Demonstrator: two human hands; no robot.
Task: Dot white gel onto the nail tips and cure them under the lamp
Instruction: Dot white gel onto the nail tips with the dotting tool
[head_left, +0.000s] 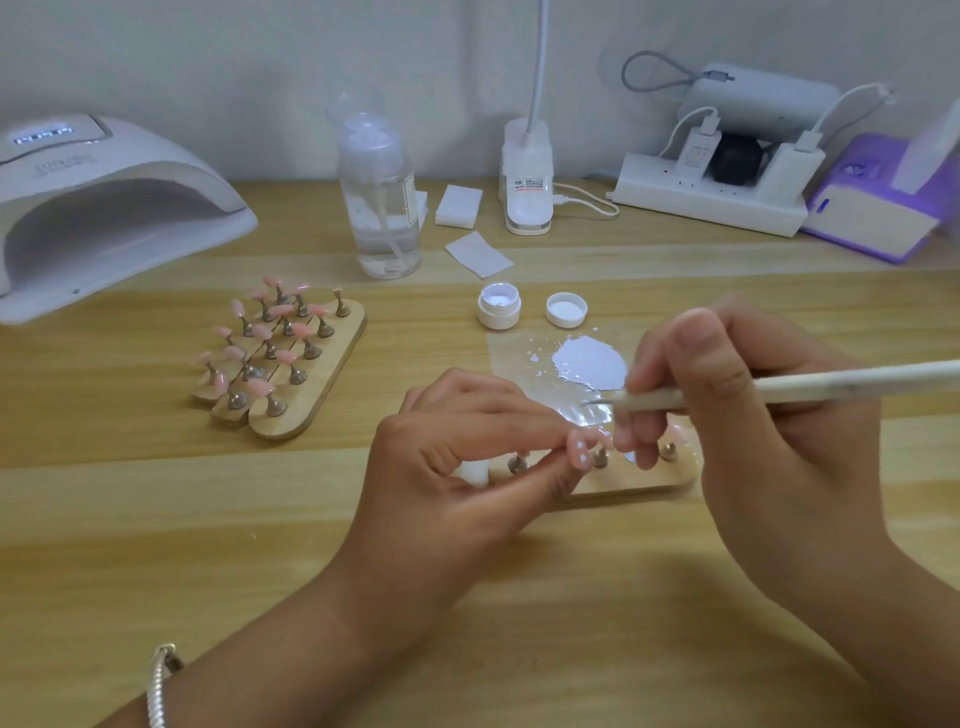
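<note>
My left hand (457, 467) has thumb and forefinger curled in a pinch on a pink nail tip (582, 451), which sits on its peg with a few white dots already on it. My right hand (737, 415) grips the dotting tool (779, 387) like a pen. The fine point hangs just above the tip, apart from it, and my lower fingers rest near the wooden holder strip (649, 480) that carries this row of pegs. To do this well, I think I should brace that resting finger so only the point moves. Then I touch down straight and lightly, lift straight off so the dot stays round, and space it away from the dots already there. If the point looks dry, the puddle of white gel (589, 366) lies just behind on its clear sheet (511, 348), and a small load is better than a blob that could run. Beyond that stand the open gel jar (498, 306) and its lid (566, 310). To my left a wooden stand (322, 374) holds many more pink tips; whether those are dotted I cannot tell. The curing lamp (114, 171) waits at the far left, its display lit, nothing visible under it.
</note>
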